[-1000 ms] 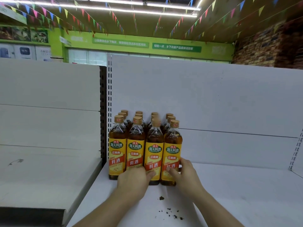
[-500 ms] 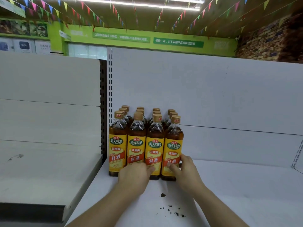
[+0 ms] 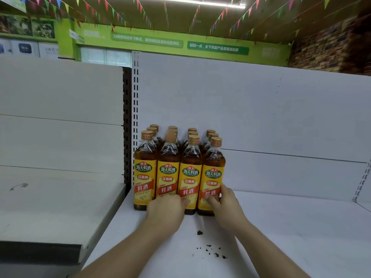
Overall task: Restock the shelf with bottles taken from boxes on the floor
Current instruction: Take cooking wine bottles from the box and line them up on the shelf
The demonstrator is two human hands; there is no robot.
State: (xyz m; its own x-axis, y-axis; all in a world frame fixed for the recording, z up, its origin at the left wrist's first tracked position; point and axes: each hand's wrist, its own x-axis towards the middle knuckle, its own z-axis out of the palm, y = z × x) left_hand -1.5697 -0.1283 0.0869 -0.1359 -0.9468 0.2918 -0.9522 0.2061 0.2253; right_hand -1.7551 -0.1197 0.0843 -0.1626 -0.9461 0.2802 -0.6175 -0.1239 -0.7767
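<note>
While right hand (image 3: 226, 206) grips end bottle (image 3: 213, 167), left hand (image 3: 166, 209) grasp unclear, bottles (image 3: 167, 163) hug upright (image 3: 136, 117), shelf (image 3: 291, 227) stretches right.

At 12 o'clock the bottles (image 3: 178, 173) stand packed four across and three deep, and we see no gap between them for a finger. At 9 o'clock they sit just beside the slotted upright (image 3: 136, 117), which blocks that side. From 1 to 4 o'clock the shelf (image 3: 291, 227) gives us open room back to the back panel (image 3: 261, 117). Open air lies above the caps. At 6 o'clock, only dark crumbs (image 3: 210, 251).
</note>
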